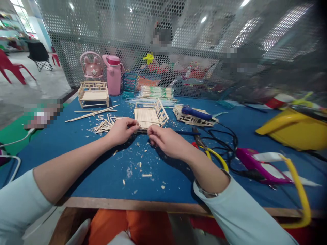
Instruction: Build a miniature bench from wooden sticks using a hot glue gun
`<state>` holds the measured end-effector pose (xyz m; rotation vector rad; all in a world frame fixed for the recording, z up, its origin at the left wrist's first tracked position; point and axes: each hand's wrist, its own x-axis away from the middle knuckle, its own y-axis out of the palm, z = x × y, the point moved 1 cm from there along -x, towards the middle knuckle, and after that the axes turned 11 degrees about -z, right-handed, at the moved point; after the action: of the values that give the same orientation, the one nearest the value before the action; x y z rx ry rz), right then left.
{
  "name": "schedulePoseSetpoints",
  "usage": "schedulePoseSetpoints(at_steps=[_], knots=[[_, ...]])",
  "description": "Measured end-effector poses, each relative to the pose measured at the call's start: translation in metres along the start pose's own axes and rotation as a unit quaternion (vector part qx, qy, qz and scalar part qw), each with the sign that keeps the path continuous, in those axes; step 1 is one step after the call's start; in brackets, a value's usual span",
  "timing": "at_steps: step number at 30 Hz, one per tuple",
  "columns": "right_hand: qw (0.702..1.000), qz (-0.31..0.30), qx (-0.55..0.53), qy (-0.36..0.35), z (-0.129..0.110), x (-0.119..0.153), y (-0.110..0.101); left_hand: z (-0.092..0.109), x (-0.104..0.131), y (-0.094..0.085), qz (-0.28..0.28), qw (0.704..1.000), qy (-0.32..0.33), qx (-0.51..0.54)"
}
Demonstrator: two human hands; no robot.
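A miniature bench made of thin wooden sticks (146,116) stands on the blue table in front of me, with a slatted seat and a raised lattice side at its right. My left hand (123,130) is closed, thumb and forefinger pinching at the bench's near left corner. Just right of it, my right hand (163,139) is also closed, its curled fingers by the near edge of the bench; what they hold, if anything, is hidden. Short cut sticks (104,126) lie in a heap beyond my left hand.
A finished-looking stick bench (93,95) and pink bottle (113,76) stand at the back left. A blue glue gun (196,113) rests on another stick piece (178,117). Pliers (197,136), black cables and a purple-and-white tool (265,166) lie rightward, near a yellow container (296,129).
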<state>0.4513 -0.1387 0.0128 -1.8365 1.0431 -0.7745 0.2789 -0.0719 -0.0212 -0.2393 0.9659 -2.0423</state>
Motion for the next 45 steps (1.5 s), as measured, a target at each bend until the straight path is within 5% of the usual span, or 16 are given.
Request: schedulePoseSetpoints(at_steps=[6,13,18,25,30,45], knots=[[0.988,0.093,-0.112,-0.042,0.004,0.000,-0.002,0.012,0.007,0.010,0.007,1.000,0.011,-0.020],[0.971,0.233,-0.038,0.034,0.000,-0.004,0.012,0.014,0.007,0.010,0.009,0.999,0.023,-0.037],[0.948,0.292,-0.109,0.061,-0.002,-0.010,0.027,0.013,0.007,0.010,0.010,0.999,0.025,-0.039],[0.877,0.269,-0.375,0.132,-0.004,-0.021,0.037,0.014,0.008,0.010,0.010,0.999,0.022,-0.022],[0.840,0.252,-0.466,0.119,-0.002,-0.024,0.039,0.013,0.008,0.010,0.010,1.000,0.019,-0.018],[0.828,0.203,-0.512,0.101,-0.004,-0.026,0.038,0.015,0.008,0.009,0.000,0.999,0.026,-0.028]])
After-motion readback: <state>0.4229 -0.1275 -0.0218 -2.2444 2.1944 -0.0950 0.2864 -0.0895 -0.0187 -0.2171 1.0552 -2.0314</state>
